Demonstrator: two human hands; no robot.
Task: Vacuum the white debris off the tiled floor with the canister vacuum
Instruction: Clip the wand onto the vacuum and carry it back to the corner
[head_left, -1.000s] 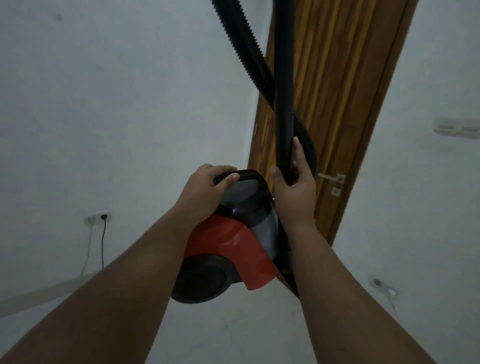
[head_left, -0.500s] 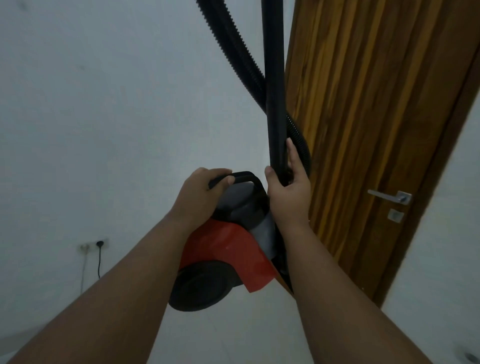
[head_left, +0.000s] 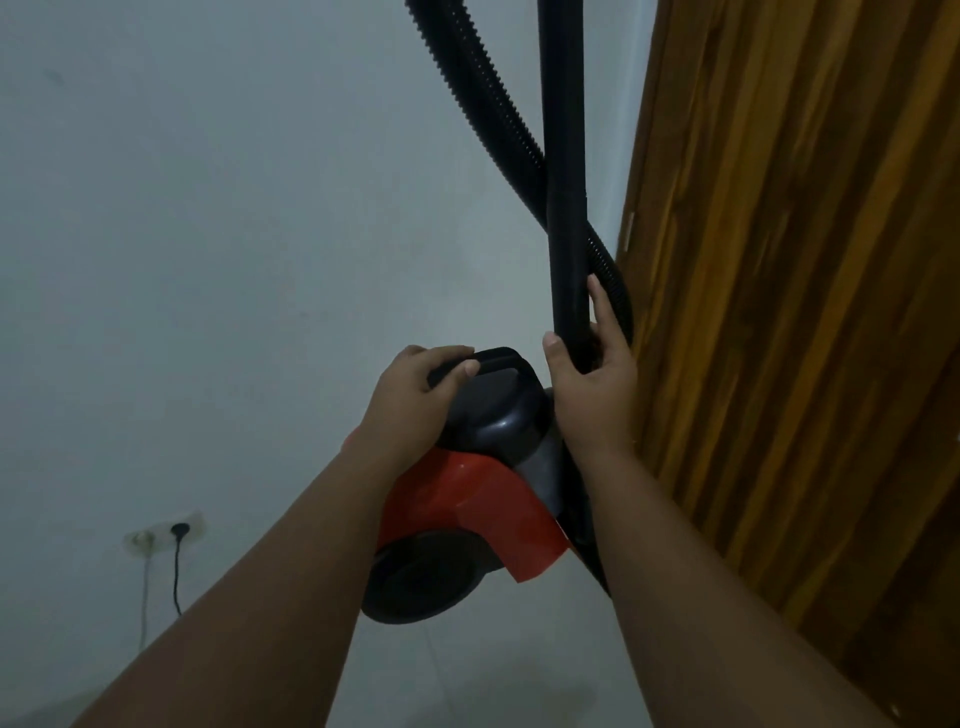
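Observation:
A red and black canister vacuum (head_left: 467, 499) hangs in the air at the centre of the head view, carried by its black top handle (head_left: 498, 361). My left hand (head_left: 415, 400) is closed around that handle. My right hand (head_left: 592, 395) grips the smooth black wand (head_left: 563, 171), which rises straight up out of frame. The ribbed black hose (head_left: 483, 109) crosses behind the wand and curves down past my right hand. No white debris shows in this view.
A wooden slatted door (head_left: 789, 312) fills the right side, close to my right hand. A pale wall (head_left: 208, 234) lies behind the vacuum. A wall socket (head_left: 166, 532) with a black plug and cords sits low at the left. Pale floor (head_left: 467, 686) shows below.
The view has shifted closer to the door, which now fills more of the right side; its handle has left the frame. Both hands keep the same grips on handle and wand.

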